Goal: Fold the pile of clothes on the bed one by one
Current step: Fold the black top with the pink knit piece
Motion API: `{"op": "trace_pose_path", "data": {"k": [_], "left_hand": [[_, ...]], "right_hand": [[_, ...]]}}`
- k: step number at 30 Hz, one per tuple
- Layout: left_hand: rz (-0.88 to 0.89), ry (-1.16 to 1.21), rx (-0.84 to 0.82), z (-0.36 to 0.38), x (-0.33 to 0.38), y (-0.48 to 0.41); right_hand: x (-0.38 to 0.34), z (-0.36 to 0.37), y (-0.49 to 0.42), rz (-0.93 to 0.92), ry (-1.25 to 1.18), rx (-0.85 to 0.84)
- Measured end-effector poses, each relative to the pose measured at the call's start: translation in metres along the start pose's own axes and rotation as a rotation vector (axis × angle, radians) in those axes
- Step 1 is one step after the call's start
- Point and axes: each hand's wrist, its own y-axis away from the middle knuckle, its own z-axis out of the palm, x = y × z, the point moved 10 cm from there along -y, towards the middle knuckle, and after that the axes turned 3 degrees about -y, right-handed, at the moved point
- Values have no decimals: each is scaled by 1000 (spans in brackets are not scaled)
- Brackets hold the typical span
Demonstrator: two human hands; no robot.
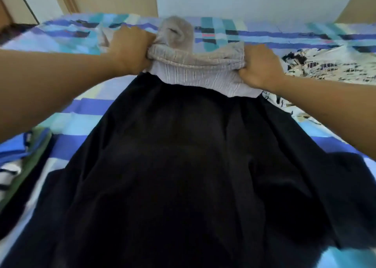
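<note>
A garment with a black skirt part and a grey ribbed top part hangs from my two hands over the bed. My left hand is closed on the left end of the grey ribbed band. My right hand grips its right end. The black cloth spreads wide downward and hides most of the bed in front of me. A beige piece of cloth bunches behind the band, between my hands; whether it belongs to the same garment I cannot tell.
The bed carries a blue, teal and white checked sheet. A white garment with a dark print lies at the right. Blue, green and striped clothes lie at the left edge. A pale wall stands behind.
</note>
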Motion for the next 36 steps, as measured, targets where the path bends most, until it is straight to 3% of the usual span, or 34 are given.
{"op": "trace_pose_path", "data": {"k": [7,12,13,15,17,20,22,24,31,36], "left_hand": [[84,91,-67,1,35,110],[41,52,-367,33,39,176],[10,121,-372,31,37,189],[-41,289,-221,10,35,213],[-70,334,-102,-6,38,239],[-226,246,-262,20,20,273],[-399,263,-481,43,-5,290],[-452,343,-580,48,-16,297],[-446,556,-704,46,-1,300],[-373,437,-669,42,9,292]], "right_hand": [[-34,11,119,-59,-113,-261],[-31,15,189,-44,-132,-560],[-21,7,201,18,-235,-540],[8,-22,218,147,-423,-349],[49,-44,242,315,-469,-189],[91,-31,288,563,-555,-346],[92,-19,306,582,-585,-530],[83,-22,308,550,-650,-575],[67,-25,309,546,-746,-545],[63,-28,300,575,-693,-497]]}}
